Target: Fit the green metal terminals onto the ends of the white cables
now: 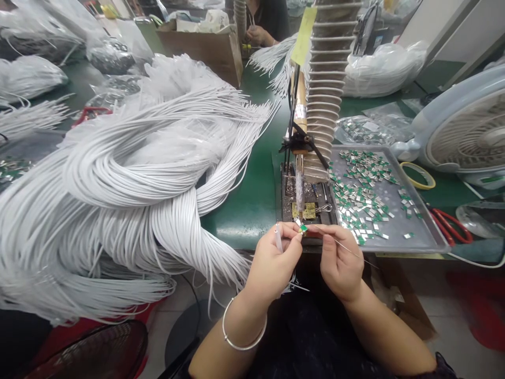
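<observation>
My left hand (pixel 278 258) is closed, pinching a small green connector board (pixel 303 229) under the soldering iron's tip; a white cable (pixel 278 238) passes through its fingers. Close on the right, my right hand (pixel 342 260) is closed on a thin solder wire (pixel 343 245), its fingertips near the board. The soldering iron (pixel 300 181) is clamped upright, tip down, over a yellow sponge (pixel 310 210). Many green and silver connector boards lie in a metal tray (pixel 418 239) to the right.
Large bundles of white cable (pixel 130 184) cover the left side. A ribbed duct (pixel 325 79) hangs behind the iron. At the right are a fan (pixel 469 126), a yellow tape roll (pixel 418 175) and red-handled scissors (pixel 450 226). Another person's hand (pixel 258 36) is beyond a cardboard box (pixel 205 50).
</observation>
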Demonstrator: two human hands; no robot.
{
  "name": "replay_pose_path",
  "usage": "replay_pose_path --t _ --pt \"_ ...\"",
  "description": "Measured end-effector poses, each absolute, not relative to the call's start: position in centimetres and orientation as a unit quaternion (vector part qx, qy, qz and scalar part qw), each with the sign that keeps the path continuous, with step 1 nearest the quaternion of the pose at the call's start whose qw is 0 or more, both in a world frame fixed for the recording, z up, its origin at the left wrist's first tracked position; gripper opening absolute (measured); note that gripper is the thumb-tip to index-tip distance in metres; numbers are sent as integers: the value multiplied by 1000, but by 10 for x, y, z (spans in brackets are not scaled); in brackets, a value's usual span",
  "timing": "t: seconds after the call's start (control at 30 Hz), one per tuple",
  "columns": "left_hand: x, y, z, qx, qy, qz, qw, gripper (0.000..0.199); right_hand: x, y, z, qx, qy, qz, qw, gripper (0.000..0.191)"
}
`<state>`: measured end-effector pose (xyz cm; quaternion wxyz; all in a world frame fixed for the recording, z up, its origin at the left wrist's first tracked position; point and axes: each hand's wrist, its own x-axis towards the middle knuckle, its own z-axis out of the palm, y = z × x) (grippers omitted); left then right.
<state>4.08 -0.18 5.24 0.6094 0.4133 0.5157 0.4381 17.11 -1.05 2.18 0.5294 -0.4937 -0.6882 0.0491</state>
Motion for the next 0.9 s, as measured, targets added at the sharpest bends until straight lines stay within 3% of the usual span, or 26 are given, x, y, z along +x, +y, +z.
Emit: replay_pose_path --t 0.2,0.9 --pt "39 1 53 417 512 451 601 14 172 -9 16 -447 -698 114 547 20" --pt "37 6 55 445 510 451 582 14 166 1 26 -421 -717 79 550 22"
